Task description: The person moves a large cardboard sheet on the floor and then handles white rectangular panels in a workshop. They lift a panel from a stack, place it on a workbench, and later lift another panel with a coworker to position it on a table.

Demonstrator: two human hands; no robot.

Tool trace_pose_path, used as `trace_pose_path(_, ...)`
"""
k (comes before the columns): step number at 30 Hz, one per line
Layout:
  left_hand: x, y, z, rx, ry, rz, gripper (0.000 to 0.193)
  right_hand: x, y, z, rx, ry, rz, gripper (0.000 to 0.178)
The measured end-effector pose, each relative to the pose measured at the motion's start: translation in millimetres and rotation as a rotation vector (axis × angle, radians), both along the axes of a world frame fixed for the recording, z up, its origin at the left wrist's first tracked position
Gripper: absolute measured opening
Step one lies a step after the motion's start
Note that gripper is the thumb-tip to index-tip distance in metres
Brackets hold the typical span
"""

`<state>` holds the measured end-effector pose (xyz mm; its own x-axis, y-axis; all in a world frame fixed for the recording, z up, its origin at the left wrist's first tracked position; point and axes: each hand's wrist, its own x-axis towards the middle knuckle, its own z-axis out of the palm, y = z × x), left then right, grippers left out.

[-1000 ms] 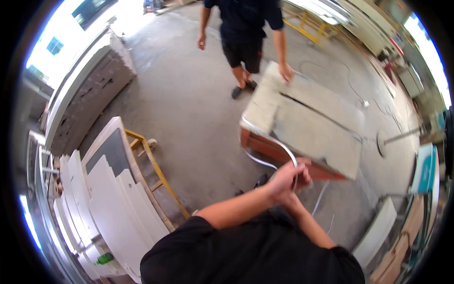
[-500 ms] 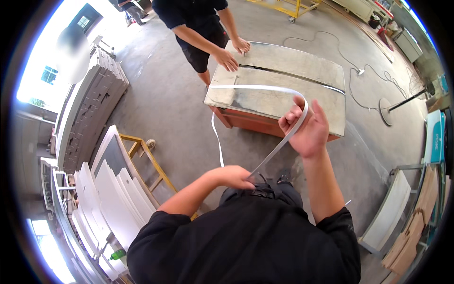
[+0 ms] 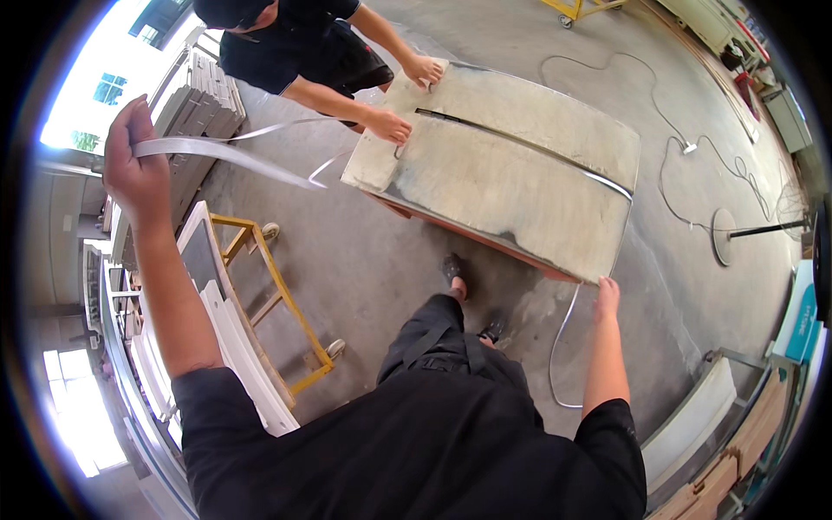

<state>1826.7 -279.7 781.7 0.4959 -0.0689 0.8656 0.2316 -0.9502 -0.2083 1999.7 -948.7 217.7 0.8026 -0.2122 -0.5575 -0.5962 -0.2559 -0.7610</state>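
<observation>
A long white strap [image 3: 225, 154] runs from my closed left hand [image 3: 137, 165], raised at the far left. Its loop hangs in the air over the floor, slightly blurred. In the middle stands a big box-like stack [image 3: 511, 173] with a worn beige top and reddish-brown sides. My right hand [image 3: 607, 302] touches its near right corner, fingers stretched out. Beside that corner a thin white strap end [image 3: 559, 347] hangs to the floor. A dark slot [image 3: 485, 130] crosses the top, with a white strip [image 3: 609, 185] showing at its right end.
A co-worker [image 3: 295, 52] leans over the stack's far left end, both hands on its top. A yellow-framed trolley [image 3: 286, 299] with white panels stands left. Cables [image 3: 663, 95] and a round-based stand [image 3: 724, 238] lie to the right, with boards [image 3: 685, 425] nearer me.
My left hand has swung up and far left with the strap. My right hand has left the strap and moved down to the stack's corner. The co-worker's hands have shifted slightly left.
</observation>
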Motion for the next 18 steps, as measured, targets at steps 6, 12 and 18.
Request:
trace_pose_path(6,172.8,-73.5,-182.9,-0.226,0.282,-0.463,0.025,74.6,2.4,-25.7,-0.758,-0.104,0.263,0.084)
trace_pose_path(12,231.0,-187.9,-458.2,-0.798,0.85,-0.164,0.055,95.8,125.4,-16.8,-0.843,-0.034,0.173,0.098)
trace_pose_path(18,219.5,-233.0,-607.2,-0.788,0.975,0.362,0.065,100.3,190.2,-18.0,-0.725,-0.057,0.128,0.093)
